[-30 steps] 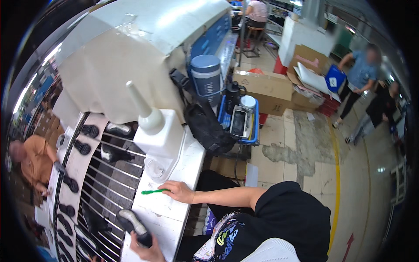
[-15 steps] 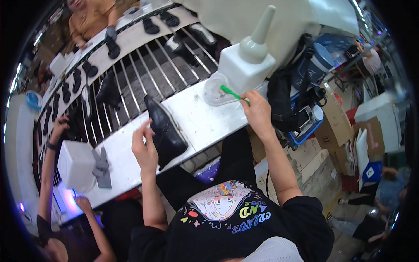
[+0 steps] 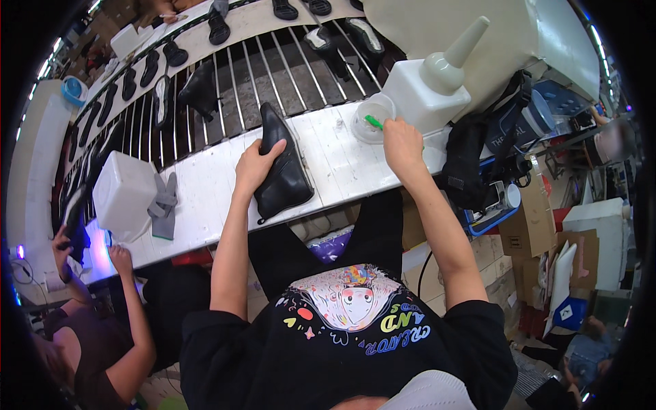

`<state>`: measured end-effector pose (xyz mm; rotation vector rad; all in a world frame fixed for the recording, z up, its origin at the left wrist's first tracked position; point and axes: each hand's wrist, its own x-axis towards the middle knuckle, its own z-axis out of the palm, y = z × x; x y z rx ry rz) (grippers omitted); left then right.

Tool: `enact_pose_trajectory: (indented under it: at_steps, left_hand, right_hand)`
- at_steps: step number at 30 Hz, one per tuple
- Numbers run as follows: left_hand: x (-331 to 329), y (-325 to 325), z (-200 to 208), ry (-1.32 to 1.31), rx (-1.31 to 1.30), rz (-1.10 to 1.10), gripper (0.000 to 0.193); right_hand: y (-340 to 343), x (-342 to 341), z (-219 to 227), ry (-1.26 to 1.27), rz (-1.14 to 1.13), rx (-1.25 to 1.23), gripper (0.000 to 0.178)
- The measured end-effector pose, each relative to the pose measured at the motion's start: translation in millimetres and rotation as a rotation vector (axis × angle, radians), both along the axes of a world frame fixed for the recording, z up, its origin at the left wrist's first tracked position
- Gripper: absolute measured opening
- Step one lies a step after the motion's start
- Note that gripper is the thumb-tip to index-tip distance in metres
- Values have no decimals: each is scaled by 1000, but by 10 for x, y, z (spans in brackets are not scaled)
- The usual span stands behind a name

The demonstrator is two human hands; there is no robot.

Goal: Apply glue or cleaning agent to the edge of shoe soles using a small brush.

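Note:
A black leather ankle boot [image 3: 290,179] lies on its side on the white bench [image 3: 345,171] in front of me. My left hand [image 3: 251,169] grips its left edge, thumb on top and fingers mostly hidden at the boot's side. My right hand [image 3: 404,147] is closed on a slim green-handled stick [image 3: 373,121], whose far end reaches into a clear round plastic dish [image 3: 360,131]. What that end looks like is hard to make out. Right behind the dish stands a square white plastic bottle [image 3: 425,99] with a long tapered nozzle.
Beyond the bench runs a metal roller rack [image 3: 239,78] with several black boots and soles. Another white bottle [image 3: 124,195] and a grey glove [image 3: 164,208] lie to the left. A co-worker's arm [image 3: 137,314] is at far left. A black bag [image 3: 468,154] hangs at right.
My left hand has come down onto the boot and taken hold of it. The green stick has moved lower into the dish. The whole view has shifted a little.

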<state>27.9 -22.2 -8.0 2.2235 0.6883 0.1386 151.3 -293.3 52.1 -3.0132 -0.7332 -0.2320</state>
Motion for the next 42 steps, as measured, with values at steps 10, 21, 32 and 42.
enact_pose_trajectory:
  at_steps: [10,21,32,42]
  left_hand:
    - [-528,-470,266,-887,-182,224,55]
    - [-764,-1152,7,-776,189,-28,88]
    - [-726,-1389,-238,-973,266,95,67]
    - [-744,-1399,-393,-1054,84,42,82]
  right_hand:
    - [-444,247,-265,543,-60,745,18]
    - [-409,159,-454,912,-172,1362,19]
    - [-99,-844,354,911,240,1071,12]
    - [-24,-1304,247,601,523,978,12]
